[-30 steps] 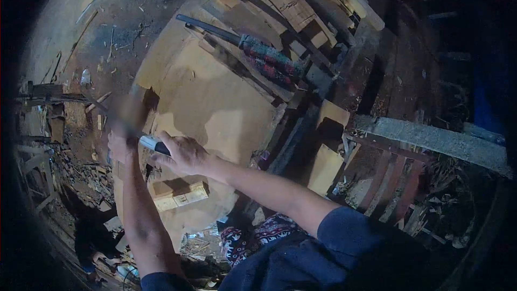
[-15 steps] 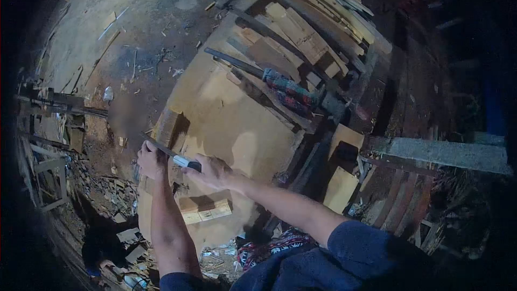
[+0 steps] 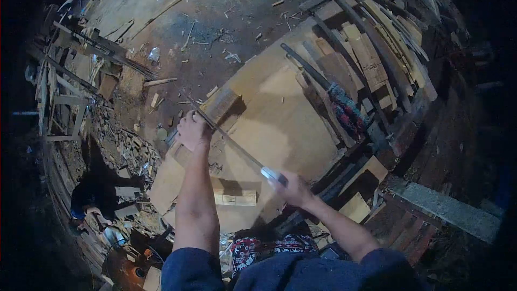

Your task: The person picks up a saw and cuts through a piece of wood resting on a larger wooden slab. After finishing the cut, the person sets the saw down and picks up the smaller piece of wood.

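Observation:
My right hand (image 3: 293,187) is closed round the pale handle of a long, thin saw-like tool (image 3: 237,146). Its narrow blade runs up and left across a wooden block (image 3: 219,105) at the left edge of the plywood sheet (image 3: 280,124). Beside the blade, my left hand (image 3: 194,131) presses down near the block's lower end; what its fingers grip is hidden. Nearer my body, a short pale wood piece (image 3: 235,198) lies on the sheet.
Planks (image 3: 369,56) are stacked at the upper right, near a bar wrapped in patterned cloth (image 3: 344,109). A grey board (image 3: 444,208) juts out right. Wood scraps (image 3: 129,153) litter the left ground. Another person (image 3: 89,202) is at lower left.
My right hand has drawn back down and right with the tool, so more of the blade shows. The view has shifted, and the bench appears farther right.

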`<state>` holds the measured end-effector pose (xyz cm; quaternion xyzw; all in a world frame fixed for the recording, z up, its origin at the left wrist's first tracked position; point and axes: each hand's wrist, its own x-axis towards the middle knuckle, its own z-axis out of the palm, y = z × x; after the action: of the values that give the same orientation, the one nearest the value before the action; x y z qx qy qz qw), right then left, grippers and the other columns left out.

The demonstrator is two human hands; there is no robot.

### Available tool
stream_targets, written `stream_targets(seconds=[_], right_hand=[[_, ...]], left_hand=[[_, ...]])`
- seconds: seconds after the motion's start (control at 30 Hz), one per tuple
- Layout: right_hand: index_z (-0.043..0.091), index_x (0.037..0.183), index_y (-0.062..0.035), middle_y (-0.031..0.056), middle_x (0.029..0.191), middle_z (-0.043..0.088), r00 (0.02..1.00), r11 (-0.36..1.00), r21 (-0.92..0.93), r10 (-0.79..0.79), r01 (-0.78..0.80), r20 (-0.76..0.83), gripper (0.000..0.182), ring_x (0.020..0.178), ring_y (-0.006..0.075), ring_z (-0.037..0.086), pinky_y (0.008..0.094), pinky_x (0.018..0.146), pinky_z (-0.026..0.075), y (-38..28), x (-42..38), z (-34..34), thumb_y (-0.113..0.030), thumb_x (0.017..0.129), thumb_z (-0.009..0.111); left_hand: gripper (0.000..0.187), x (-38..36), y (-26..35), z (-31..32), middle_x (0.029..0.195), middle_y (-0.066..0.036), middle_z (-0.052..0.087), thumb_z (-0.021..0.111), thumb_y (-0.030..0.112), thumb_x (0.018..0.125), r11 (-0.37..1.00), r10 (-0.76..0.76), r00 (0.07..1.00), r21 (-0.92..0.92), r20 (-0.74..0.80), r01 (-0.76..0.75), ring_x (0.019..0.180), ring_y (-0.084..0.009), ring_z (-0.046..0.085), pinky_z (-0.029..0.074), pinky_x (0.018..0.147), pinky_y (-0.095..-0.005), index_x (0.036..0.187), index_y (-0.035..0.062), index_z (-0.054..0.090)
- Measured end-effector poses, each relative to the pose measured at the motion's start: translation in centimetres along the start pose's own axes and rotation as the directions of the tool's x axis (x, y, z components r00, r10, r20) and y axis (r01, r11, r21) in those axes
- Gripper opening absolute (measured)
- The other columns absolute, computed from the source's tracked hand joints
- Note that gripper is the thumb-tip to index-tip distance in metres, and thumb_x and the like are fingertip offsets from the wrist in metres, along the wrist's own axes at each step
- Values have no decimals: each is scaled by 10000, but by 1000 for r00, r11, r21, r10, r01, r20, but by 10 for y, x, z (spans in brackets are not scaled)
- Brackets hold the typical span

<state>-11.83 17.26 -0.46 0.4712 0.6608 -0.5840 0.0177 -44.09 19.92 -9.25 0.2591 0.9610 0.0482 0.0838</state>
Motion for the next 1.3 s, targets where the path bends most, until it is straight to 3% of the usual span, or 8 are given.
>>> stream_targets(seconds=[0.17,0.47,0.7,0.83,0.97,1.03,1.13,1.3], right_hand=[[620,981,-21,168,730,622,959,977,29,-200,210,-202,297,664,293,629,397,623,485,-4,34,27,-315,942,621],[664,1058,-40,166,789,665,965,978,68,-180,195,-189,415,716,252,666,358,666,516,12,-39,-2,-429,915,632],[622,995,-10,249,852,667,973,986,46,-150,160,-173,459,809,413,669,472,681,518,-21,59,40,-462,920,603],[628,1060,-14,244,848,670,962,974,89,-188,209,-197,440,807,380,687,457,703,530,-22,7,23,-433,927,603],[605,1179,-37,189,834,658,988,989,17,-145,146,-58,390,780,282,673,403,706,512,-3,-16,5,-342,937,615],[624,1113,-32,173,796,642,958,972,67,-208,225,-199,354,723,258,648,391,672,499,-21,26,25,-337,934,623],[621,1032,-17,176,794,640,984,979,147,-123,141,-125,336,705,269,631,390,656,489,-55,80,37,-338,931,627],[638,1048,-12,165,801,657,969,977,113,-156,179,-193,351,718,236,635,376,677,499,-31,21,23,-345,940,613]], left_hand=[[418,-5,-4,2,1189,-97,636,412,377,907,996,80,993,-37,-92,-84,1131,-316,572,398,951,-531,1224,224,636],[410,-5,3,0,1245,-41,633,413,387,893,999,7,999,32,-37,-6,1179,-267,559,394,947,-497,1195,259,659],[401,-10,5,-10,1247,-38,624,420,377,896,999,29,1000,44,-6,-29,1167,-258,559,396,951,-488,1213,272,642],[394,-6,-3,0,1204,-50,637,412,372,903,981,119,990,159,-72,-107,1166,-257,559,394,953,-486,1204,268,643],[395,-5,6,-3,1175,-58,646,402,367,912,1000,4,999,12,-52,-3,1154,-263,562,390,956,-484,1205,256,642],[400,-8,3,-3,1179,-60,647,399,367,914,999,7,999,41,-54,-5,1151,-267,565,389,957,-484,1210,251,642],[410,-5,4,-6,1192,-65,646,393,372,916,1000,15,997,20,-77,-14,1143,-272,572,390,958,-480,1217,245,640],[410,-4,2,0,1204,-57,644,390,370,918,996,27,999,83,-38,-24,1165,-265,560,387,968,-479,1215,243,643]])
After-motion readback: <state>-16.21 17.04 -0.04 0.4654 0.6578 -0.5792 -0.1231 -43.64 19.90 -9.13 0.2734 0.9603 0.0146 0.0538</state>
